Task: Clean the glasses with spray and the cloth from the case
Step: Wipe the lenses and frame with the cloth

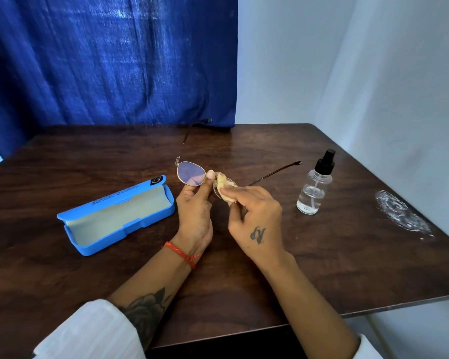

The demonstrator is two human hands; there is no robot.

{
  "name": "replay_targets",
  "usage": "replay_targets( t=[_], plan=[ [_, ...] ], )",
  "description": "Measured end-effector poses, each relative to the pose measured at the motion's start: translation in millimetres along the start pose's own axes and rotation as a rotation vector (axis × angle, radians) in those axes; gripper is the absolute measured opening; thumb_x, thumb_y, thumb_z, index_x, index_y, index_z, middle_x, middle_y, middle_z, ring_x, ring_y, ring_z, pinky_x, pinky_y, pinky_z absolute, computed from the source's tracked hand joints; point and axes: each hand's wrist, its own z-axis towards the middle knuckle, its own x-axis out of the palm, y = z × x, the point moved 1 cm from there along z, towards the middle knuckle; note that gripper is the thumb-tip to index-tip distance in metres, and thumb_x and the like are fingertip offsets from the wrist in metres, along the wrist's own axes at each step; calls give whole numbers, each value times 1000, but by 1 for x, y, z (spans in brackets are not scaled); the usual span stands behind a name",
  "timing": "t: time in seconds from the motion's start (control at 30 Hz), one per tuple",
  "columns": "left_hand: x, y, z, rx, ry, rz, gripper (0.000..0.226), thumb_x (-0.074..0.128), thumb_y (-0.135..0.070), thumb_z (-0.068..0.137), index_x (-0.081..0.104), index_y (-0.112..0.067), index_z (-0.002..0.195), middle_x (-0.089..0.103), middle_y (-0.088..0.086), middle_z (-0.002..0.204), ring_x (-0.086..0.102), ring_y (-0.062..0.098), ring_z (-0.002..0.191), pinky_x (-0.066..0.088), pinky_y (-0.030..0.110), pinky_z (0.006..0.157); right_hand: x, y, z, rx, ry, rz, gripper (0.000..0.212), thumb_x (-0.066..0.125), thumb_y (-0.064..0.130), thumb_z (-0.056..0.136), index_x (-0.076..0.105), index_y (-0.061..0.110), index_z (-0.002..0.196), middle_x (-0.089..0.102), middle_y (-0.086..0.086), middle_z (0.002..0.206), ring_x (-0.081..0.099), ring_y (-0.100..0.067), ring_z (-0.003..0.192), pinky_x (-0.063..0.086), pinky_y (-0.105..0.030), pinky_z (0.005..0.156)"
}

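step: wiping lens | left hand [195,211] pinches glasses [192,174] at bridge, above tabletop [347,255] | right hand [254,216] grips cloth [222,189] against right-side lens | frame's long axis left-right; uncleaned lens lies left of cloth | spray bottle [314,187] standing right

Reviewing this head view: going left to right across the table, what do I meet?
Open blue case → left hand holding the glasses → right hand with the cloth → spray bottle → white smear.
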Motion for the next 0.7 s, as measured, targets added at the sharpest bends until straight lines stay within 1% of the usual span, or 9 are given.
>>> replay_targets(
  t=[0.07,0.17,0.23,0.3,0.4,0.47,0.53,0.63,0.7],
  plan=[
    [-1,-1,1,-1,-7,11,17,61,-23,81,62,-8,89,67,5,80,65,12,77,53,26,77,-2,0,-3,-15,-23,-38,37,43,8,69,75,8,88,74,-2,87,66,-19,81,46,-17,79],
    [-1,-1,2,9,-12,17,10,57,-18,87,62,-9,87,69,3,77,66,11,78,54,26,80,1,-2,-2,-11,-33,-128,39,42,2,70,73,3,94,73,-7,91,65,-23,82,43,-19,81],
    [0,0,2,23,-5,11,10,58,-18,86,62,-9,86,69,2,75,65,12,77,54,25,78,5,-1,-2,3,-7,-166,43,41,0,72,69,-1,104,71,-11,100,60,-23,86,40,-19,86],
    [1,0,1,26,3,15,11,59,-19,84,62,-9,87,69,4,79,65,11,77,54,23,76,9,1,-1,15,48,-188,48,35,5,75,65,-2,113,67,-13,111,56,-23,93,40,-19,89],
    [1,-2,-2,25,13,12,19,62,-26,73,61,-12,84,66,4,81,63,10,76,52,24,75,10,4,-2,-9,105,-136,47,37,10,81,61,0,120,65,-11,117,55,-23,100,35,-16,93],
    [1,-2,-2,19,16,2,20,63,-27,71,61,-12,84,65,6,83,62,12,78,50,26,76,8,3,-1,-26,84,-67,42,42,10,81,64,2,117,67,-10,114,56,-21,100,34,-12,94],
    [0,-1,-1,8,12,1,17,62,-24,75,61,-10,85,65,8,85,61,14,80,50,28,78,6,1,-1,-19,36,-15,37,47,5,78,70,5,107,71,-6,106,61,-19,95,35,-6,92],
    [-2,-1,2,-1,-8,-12,11,59,-19,83,61,-8,87,65,6,82,62,12,78,52,25,75,4,1,-3,-4,-7,21,35,56,-7,67,74,8,93,73,-2,93,67,-19,86,42,-9,87],
    [-1,-1,1,10,-1,-4,13,59,-20,82,61,-8,87,65,6,82,62,11,76,53,25,74,4,1,-4,-4,-11,13,36,57,-9,65,74,8,93,73,-2,93,67,-19,86,42,-10,86]
  ],
)
